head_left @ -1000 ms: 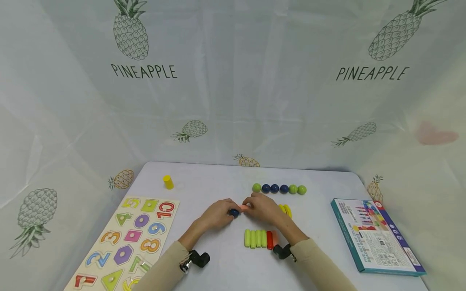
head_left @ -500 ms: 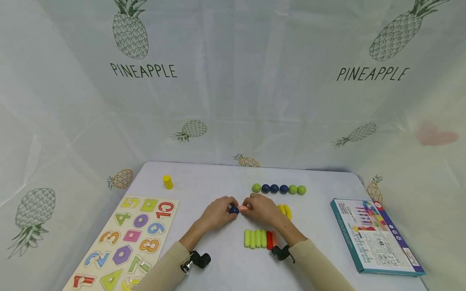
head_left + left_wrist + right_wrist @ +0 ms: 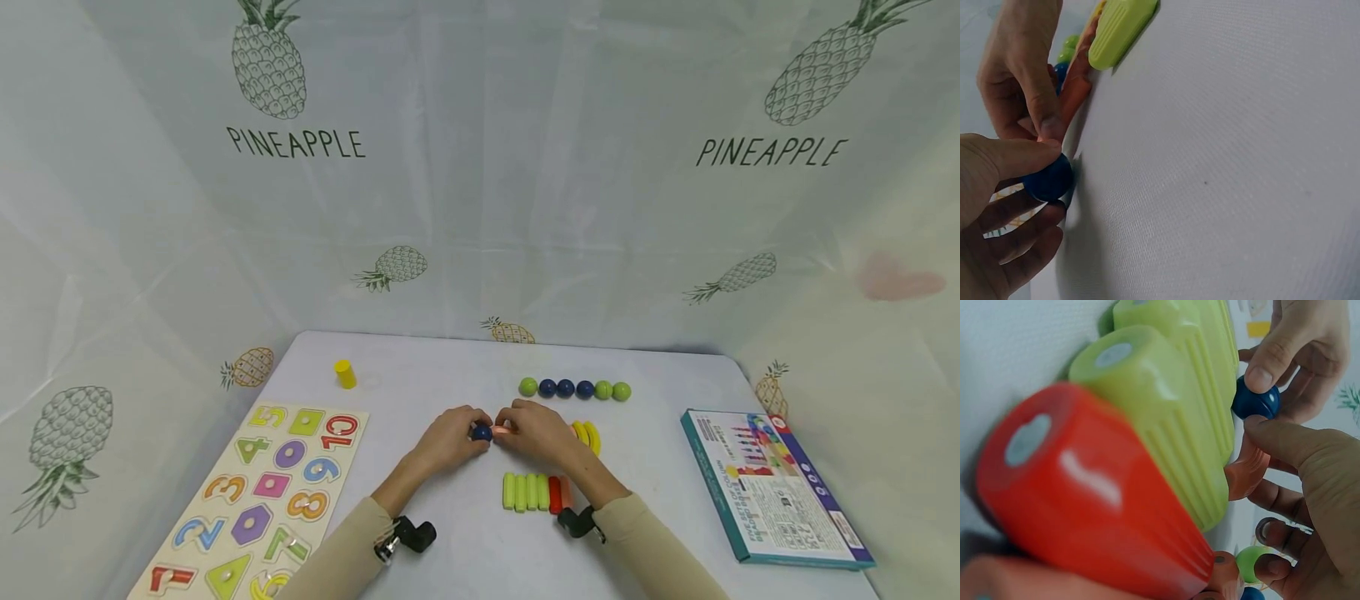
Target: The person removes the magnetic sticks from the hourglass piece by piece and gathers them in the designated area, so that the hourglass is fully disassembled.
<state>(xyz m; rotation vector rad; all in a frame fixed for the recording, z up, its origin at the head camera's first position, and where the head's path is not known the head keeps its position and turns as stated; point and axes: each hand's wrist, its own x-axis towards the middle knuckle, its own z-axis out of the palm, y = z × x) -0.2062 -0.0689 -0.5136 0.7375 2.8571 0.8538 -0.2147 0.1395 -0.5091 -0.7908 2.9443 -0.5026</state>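
My left hand pinches a dark blue ball between thumb and fingers over the middle of the table. Close on its right, my right hand grips a curved orange piece, whose end meets or nearly meets the ball; the right thumb hides the join. Yellow curved pieces lie just beside the right hand. Nearer me, under the right forearm, is a row of light green rods, a red rod and an orange rod, with pale discs on the ends seen up close.
A line of green and blue balls lies beyond the hands. A yellow cylinder stands at the back left. The number-and-shape puzzle board lies on the left, a flat printed box on the right. Pineapple-print cloth hangs behind.
The left fingers have shifted on the blue ball, which now shows more of its surface. My right hand has edged slightly left. The other pieces stay where they were.
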